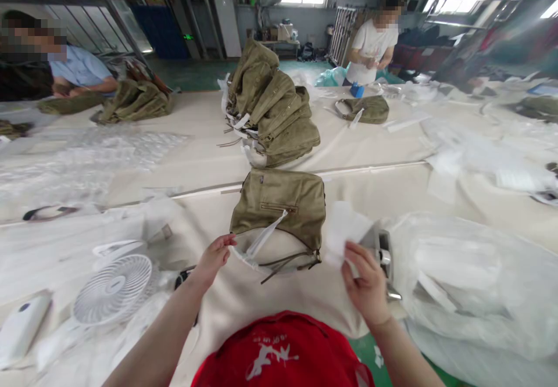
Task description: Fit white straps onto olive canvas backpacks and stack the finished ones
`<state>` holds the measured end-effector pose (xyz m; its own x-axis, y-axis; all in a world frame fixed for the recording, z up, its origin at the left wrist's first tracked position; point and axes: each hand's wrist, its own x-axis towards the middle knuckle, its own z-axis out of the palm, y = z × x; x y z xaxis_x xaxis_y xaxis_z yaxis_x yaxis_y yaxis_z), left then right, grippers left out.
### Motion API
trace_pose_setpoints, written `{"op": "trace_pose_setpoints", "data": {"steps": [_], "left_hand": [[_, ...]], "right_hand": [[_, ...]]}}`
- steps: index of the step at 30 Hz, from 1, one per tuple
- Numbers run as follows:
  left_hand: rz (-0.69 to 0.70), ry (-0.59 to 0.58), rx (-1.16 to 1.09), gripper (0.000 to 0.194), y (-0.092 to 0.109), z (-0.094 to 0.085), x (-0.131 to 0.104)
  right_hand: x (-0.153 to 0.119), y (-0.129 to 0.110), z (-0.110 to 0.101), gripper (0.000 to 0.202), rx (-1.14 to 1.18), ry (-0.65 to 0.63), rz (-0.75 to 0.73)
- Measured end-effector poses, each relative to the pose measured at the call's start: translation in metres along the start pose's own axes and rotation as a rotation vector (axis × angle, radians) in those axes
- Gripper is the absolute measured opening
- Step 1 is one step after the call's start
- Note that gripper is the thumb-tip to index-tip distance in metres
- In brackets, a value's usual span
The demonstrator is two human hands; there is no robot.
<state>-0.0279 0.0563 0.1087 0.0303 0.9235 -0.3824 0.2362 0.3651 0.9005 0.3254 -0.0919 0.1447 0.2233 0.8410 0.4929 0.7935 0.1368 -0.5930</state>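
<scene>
An olive-green handbag (pixel 279 198) lies flat on the table in front of me, its zip pocket facing up. Its strap, partly wrapped in white, curves toward me, and a white strip (pixel 268 231) hangs from the zip pull. At the bag's left lower corner, my left hand (pixel 215 257) has its fingers closed on the bag where the strap begins; the exact grip is partly hidden. My right hand (pixel 365 279), to the right of the bag, pinches thin white sheets (pixel 346 227), slightly blurred.
Several olive bags (pixel 279 102) are piled beyond the handbag. A white fan (pixel 113 288) stands on the left, plastic bags (pixel 462 276) lie on the right, and a metal object (pixel 383 253) sits beside my right hand. Two people (pixel 375 47) are across the table.
</scene>
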Motion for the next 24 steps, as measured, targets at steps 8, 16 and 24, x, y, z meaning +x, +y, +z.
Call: {"op": "trace_pose_setpoints", "data": {"steps": [8,16,24], "left_hand": [[-0.043,-0.503,0.120,0.069,0.037,0.026,-0.008],[0.072,-0.445,0.142,0.044,0.022,0.042,-0.017],[0.112,-0.259,0.153,0.040,0.017,0.056,-0.012]], "right_hand": [[-0.002,-0.090,0.095,0.030,0.404,-0.545,-0.315],[-0.005,-0.092,0.111,0.036,0.651,-0.502,-0.100],[-0.022,-0.071,0.128,0.024,0.818,-0.834,0.536]]}}
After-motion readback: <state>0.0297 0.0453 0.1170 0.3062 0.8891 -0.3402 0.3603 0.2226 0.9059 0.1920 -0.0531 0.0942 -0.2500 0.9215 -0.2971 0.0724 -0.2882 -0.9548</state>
